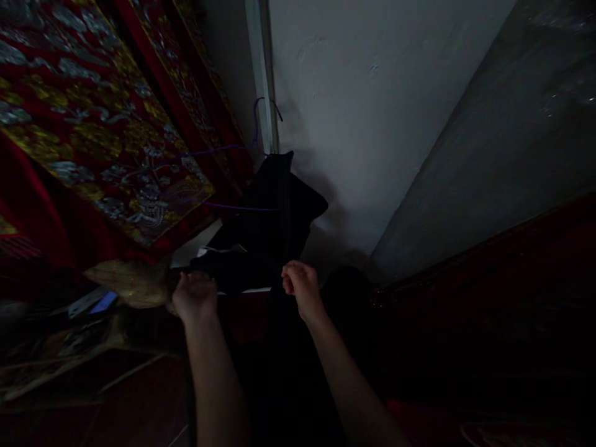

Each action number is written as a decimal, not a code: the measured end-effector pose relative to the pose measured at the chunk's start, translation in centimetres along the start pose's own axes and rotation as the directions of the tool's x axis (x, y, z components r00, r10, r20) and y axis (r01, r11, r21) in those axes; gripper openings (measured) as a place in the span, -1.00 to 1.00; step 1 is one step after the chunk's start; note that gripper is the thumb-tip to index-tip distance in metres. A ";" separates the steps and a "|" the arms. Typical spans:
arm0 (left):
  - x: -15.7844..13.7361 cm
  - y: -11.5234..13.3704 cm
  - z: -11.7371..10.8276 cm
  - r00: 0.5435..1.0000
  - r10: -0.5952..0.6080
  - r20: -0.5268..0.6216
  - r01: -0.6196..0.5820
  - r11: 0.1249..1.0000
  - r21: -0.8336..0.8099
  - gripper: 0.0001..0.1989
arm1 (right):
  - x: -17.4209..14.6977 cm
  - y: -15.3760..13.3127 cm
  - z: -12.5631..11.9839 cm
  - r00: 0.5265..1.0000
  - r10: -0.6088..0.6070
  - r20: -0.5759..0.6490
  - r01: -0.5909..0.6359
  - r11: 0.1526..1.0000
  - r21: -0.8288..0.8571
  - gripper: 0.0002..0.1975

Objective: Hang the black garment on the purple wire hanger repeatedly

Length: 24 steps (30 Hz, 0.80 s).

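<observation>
the room was dim, with a pale, scuffed wall (pixel 354 93) ahead and a red embroidered hanging (pixel 112 118) at the left. the black cloth (pixel 265 217) was against the wall's foot, just beyond the hands and mostly between them. the left hand (pixel 195 295) was half open, fingers bent near the cloth's lower edge; the right hand (pixel 300 285) was curled nearly closed at its near end, and whether either gripped it i could not tell. the cloth looked soft and matte, its corners pointed, beside a thin purple wire hanger (pixel 256 127) with a curved hook
</observation>
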<state>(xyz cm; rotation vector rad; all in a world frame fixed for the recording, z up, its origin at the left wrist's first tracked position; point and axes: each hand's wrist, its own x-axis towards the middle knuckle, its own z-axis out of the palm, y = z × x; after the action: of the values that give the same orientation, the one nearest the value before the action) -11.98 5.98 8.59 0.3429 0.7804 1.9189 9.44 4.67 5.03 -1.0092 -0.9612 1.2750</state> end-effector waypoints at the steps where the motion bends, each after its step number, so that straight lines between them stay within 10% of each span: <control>1: -0.4 -1.5 -0.7 0.999 -0.046 -0.029 0.046 0.999 -0.009 -0.61 | -0.1 0.4 -0.1 1.000 0.019 -0.001 -0.019 1.000 -0.001 -0.79; 5: -1.9 -4.9 0.3 0.984 -0.175 -0.046 0.171 0.982 -0.078 -0.73 | 0.2 1.4 -1.6 0.993 0.057 0.100 -0.042 0.988 -0.148 -0.75; 9: -4.3 -5.1 3.3 0.964 -0.189 0.187 0.209 0.973 -0.096 -0.88 | -0.3 1.3 -2.0 0.975 -0.065 0.212 0.151 0.895 -0.419 -0.41; 15: -7.9 -6.0 5.1 0.888 -0.230 0.398 0.109 0.946 0.304 -0.85 | -1.7 0.3 0.3 0.942 -0.242 0.234 0.304 0.909 -0.283 -0.47; 21: -7.6 -5.5 3.7 0.821 0.015 0.571 -0.396 0.735 0.550 -0.80 | -1.8 0.7 0.0 0.995 -0.083 0.054 0.090 0.987 -0.135 -0.73; 24: -7.0 -6.1 1.5 0.753 -0.168 0.636 -0.359 0.705 0.612 -0.57 | -1.6 0.4 -1.0 0.988 0.104 0.113 -0.098 0.994 -0.053 -0.74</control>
<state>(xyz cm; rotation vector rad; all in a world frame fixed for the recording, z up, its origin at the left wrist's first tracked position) -3.63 2.16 6.39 1.4988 0.9852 1.3274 10.19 3.02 4.34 -1.0408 -1.0445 1.4134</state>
